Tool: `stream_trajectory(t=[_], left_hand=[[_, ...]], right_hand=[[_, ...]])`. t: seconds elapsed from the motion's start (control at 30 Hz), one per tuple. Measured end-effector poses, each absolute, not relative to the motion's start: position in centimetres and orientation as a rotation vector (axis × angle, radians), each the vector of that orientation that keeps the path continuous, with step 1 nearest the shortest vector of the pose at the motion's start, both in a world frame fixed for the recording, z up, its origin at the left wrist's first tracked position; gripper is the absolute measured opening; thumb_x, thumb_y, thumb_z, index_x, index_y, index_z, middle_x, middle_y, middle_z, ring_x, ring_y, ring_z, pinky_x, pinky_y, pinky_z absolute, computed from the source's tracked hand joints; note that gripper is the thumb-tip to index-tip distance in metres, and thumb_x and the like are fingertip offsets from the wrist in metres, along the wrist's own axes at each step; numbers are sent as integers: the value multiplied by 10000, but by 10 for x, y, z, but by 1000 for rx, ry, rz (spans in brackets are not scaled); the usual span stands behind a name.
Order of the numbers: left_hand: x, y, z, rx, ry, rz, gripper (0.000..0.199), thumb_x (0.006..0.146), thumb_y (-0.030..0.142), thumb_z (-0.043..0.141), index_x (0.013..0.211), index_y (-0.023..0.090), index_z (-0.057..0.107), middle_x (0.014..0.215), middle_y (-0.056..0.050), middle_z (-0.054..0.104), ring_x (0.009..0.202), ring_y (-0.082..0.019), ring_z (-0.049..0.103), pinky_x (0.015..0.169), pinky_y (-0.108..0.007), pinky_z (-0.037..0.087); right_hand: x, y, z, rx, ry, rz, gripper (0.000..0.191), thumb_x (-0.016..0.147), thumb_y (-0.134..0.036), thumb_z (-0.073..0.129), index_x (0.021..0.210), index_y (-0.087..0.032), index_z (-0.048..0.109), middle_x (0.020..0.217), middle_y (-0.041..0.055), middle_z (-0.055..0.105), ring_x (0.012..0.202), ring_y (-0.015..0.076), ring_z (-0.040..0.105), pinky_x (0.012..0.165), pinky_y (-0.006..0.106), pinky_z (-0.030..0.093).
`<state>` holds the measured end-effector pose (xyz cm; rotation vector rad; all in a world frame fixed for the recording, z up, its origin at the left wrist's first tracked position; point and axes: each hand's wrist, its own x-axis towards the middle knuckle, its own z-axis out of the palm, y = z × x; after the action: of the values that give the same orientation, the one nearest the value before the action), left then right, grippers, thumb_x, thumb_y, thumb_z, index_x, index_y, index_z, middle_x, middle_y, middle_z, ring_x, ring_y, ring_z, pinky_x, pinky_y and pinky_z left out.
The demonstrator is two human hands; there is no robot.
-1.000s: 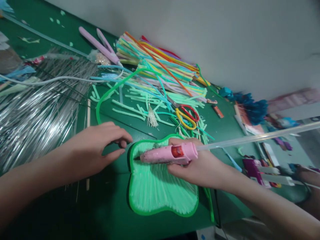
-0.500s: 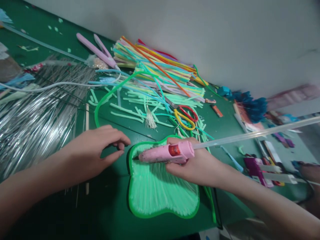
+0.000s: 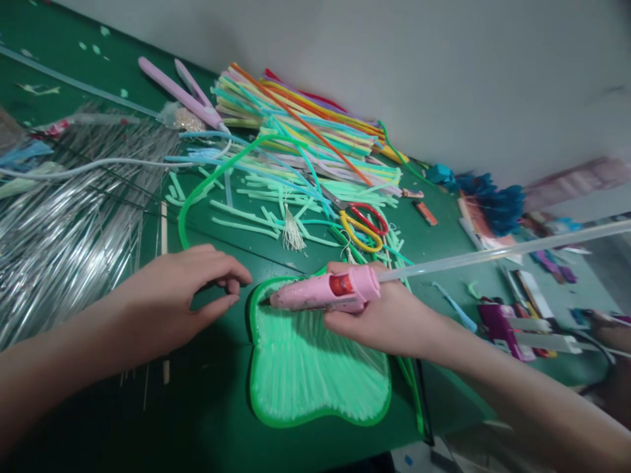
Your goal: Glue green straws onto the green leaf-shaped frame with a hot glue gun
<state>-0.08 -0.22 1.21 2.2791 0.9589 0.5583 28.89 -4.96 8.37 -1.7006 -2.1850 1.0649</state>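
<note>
My right hand (image 3: 367, 309) is wrapped round a pink hot glue gun (image 3: 315, 291) with a long clear glue stick (image 3: 493, 255) jutting from its back. The dark nozzle points left, over the upper left edge of a light-green fuzzy panel (image 3: 315, 368) made of pipe cleaners side by side. A brighter green pipe cleaner border (image 3: 254, 387) runs round its wavy outline. Just left of the panel, my left hand (image 3: 197, 289) is held with thumb and curved forefinger apart, nothing visible between them. A loose green pipe cleaner (image 3: 211, 177) arches down behind that hand, its lower end hidden.
Coloured pipe cleaners (image 3: 305, 118) lie piled against the wall, with short cut pieces in front. Red-and-yellow-handled scissors (image 3: 362, 226) rest beyond the panel. A pink flat iron (image 3: 180, 92) and silvery strands (image 3: 89, 230) are on the left; a purple box (image 3: 503, 328) is at right.
The view has shifted a little, so everything sits slightly further left and higher. The glue gun's nozzle stays by the panel's upper left edge, and my left hand keeps nearly the same pose.
</note>
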Motion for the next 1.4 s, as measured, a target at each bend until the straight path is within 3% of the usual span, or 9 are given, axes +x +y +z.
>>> stream_trajectory(t=[0.13, 0.53, 0.93, 1.13, 1.4], left_hand=[[0, -2, 13, 2289, 953, 574, 162, 924, 376, 630, 1029, 330, 744, 893, 11, 769, 810, -205, 719, 673, -307, 513], [-2, -2, 9, 2305, 928, 587, 157, 948, 374, 635, 1061, 348, 739, 904, 21, 768, 809, -200, 711, 669, -302, 510], [-1, 2, 16, 2314, 857, 561, 231, 953, 376, 631, 1126, 363, 784, 921, 13, 802, 862, -215, 742, 707, -306, 556], [-2, 0, 14, 2342, 860, 570, 241, 975, 413, 605, 1114, 353, 793, 949, 24, 811, 886, -194, 749, 733, -284, 578], [-3, 1, 7, 2315, 862, 576, 248, 997, 471, 602, 1113, 372, 798, 977, 5, 811, 912, -211, 737, 789, -297, 567]], right_hand=[[286, -50, 86, -1648, -2169, 1120, 192, 710, -207, 558, 691, -268, 376, 598, -82, 403, 592, 126, 454, 568, 261, 334], [286, -47, 92, -1800, -2185, 1104, 103, 732, -187, 580, 788, -249, 520, 683, -59, 567, 635, 137, 529, 586, 252, 387], [287, -46, 85, -1649, -2173, 1067, 199, 715, -216, 540, 678, -261, 350, 584, -84, 385, 585, 115, 438, 578, 255, 335], [287, -48, 84, -1754, -2166, 1073, 197, 727, -247, 555, 674, -259, 365, 581, -84, 374, 559, 115, 408, 560, 265, 312], [283, -47, 92, -1713, -2181, 1124, 218, 712, -159, 601, 713, -258, 406, 600, -91, 451, 577, 117, 449, 578, 263, 343]])
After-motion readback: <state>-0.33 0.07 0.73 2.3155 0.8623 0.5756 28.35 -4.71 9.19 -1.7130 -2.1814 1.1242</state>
